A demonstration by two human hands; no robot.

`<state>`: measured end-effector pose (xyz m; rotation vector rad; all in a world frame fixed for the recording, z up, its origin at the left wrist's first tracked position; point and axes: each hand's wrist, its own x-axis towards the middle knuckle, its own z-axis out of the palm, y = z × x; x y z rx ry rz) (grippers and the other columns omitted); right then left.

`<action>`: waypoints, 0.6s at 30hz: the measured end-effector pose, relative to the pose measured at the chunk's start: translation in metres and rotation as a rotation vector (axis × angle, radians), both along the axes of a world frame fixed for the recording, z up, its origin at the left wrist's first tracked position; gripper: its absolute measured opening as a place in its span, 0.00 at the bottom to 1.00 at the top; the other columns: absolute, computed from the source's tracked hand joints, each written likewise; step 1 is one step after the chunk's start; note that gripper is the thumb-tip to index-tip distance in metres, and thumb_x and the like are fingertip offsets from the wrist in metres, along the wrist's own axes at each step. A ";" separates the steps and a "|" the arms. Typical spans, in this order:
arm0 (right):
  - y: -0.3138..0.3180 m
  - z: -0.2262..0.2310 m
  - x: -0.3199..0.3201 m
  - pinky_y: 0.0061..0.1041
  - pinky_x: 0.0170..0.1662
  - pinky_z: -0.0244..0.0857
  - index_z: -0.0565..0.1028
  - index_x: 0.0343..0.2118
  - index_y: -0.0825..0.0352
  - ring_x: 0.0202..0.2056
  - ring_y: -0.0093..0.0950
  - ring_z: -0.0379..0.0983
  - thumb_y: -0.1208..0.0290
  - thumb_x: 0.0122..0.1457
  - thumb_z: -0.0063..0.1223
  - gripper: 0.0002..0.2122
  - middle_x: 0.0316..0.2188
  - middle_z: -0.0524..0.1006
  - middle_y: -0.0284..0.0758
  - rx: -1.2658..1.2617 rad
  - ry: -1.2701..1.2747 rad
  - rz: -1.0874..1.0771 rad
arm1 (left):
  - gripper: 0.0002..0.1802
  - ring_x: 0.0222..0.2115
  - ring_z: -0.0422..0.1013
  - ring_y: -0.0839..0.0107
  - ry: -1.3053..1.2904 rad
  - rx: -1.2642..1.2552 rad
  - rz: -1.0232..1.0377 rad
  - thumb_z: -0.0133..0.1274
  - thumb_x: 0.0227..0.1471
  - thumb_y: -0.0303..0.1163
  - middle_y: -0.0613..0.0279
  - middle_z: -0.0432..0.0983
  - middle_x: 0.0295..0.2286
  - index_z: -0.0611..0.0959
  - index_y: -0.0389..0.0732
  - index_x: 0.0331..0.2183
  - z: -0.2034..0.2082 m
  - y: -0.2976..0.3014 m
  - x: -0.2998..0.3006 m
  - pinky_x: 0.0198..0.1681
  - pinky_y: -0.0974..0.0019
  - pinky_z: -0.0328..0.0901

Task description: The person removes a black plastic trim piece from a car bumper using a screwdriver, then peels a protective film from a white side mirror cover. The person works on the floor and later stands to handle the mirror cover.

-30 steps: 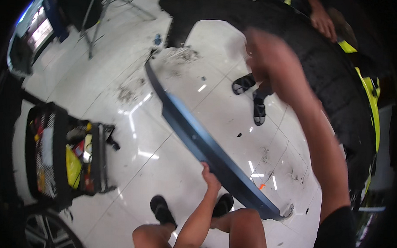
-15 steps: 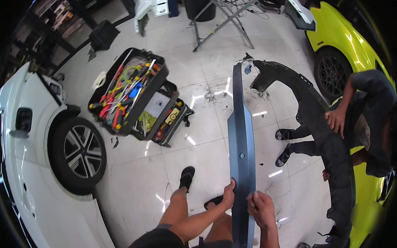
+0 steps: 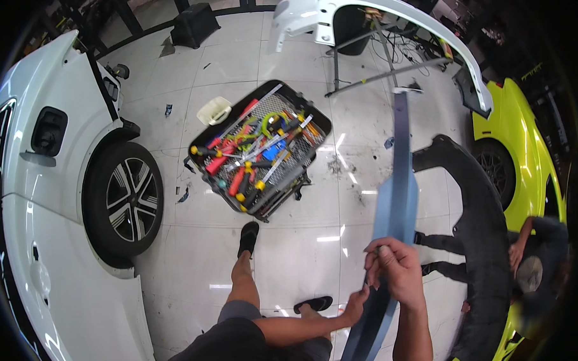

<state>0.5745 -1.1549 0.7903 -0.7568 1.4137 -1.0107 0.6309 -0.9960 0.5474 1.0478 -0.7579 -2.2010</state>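
Note:
A long, narrow blue-grey panel (image 3: 398, 197) with a bent profile stands in front of me, running from my body toward the far side. My left hand (image 3: 354, 307) is closed at its left edge, with the fingers behind it partly hidden. Over the panel's middle, my right hand (image 3: 399, 270) is closed in a pinch just above the left fingertips. A small dark bit shows between its thumb and fingers, too small to name.
An open black toolbox (image 3: 258, 147) full of hand tools stands ahead. A white car (image 3: 70, 236) is at left, a yellow-green car (image 3: 526, 131) at right. There another person (image 3: 537, 265) holds a long black curved bumper part (image 3: 484, 232). A white bumper (image 3: 397, 3) rests on a stand (image 3: 388, 69).
My view has swung right. My right hand has moved from the panel's right edge across to its left side, close to my left hand. The panel now leans more.

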 end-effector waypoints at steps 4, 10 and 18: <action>-0.132 0.012 0.099 0.18 0.19 0.61 0.75 0.40 0.75 0.18 0.21 0.70 0.71 0.68 0.41 0.12 0.23 0.74 0.36 0.089 0.000 0.282 | 0.23 0.30 0.53 0.79 0.182 0.139 -0.074 0.40 0.67 0.49 0.75 0.56 0.26 0.68 0.41 0.28 0.040 -0.055 0.044 0.35 0.71 0.54; -0.349 -0.054 0.207 0.31 0.33 0.69 0.80 0.36 0.73 0.24 0.32 0.78 0.75 0.59 0.50 0.09 0.23 0.79 0.44 -0.167 0.601 0.487 | 0.21 0.35 0.64 0.82 0.321 0.046 -0.175 0.44 0.64 0.41 0.70 0.75 0.34 0.79 0.33 0.44 0.097 -0.152 0.102 0.40 0.72 0.60; -0.514 -0.135 0.274 0.34 0.42 0.73 0.80 0.41 0.72 0.33 0.42 0.81 0.76 0.55 0.51 0.12 0.29 0.81 0.51 -0.248 0.997 0.515 | 0.29 0.26 0.57 0.77 0.359 -0.051 0.001 0.43 0.64 0.53 0.69 0.65 0.21 0.77 0.33 0.32 0.101 -0.190 0.107 0.30 0.68 0.55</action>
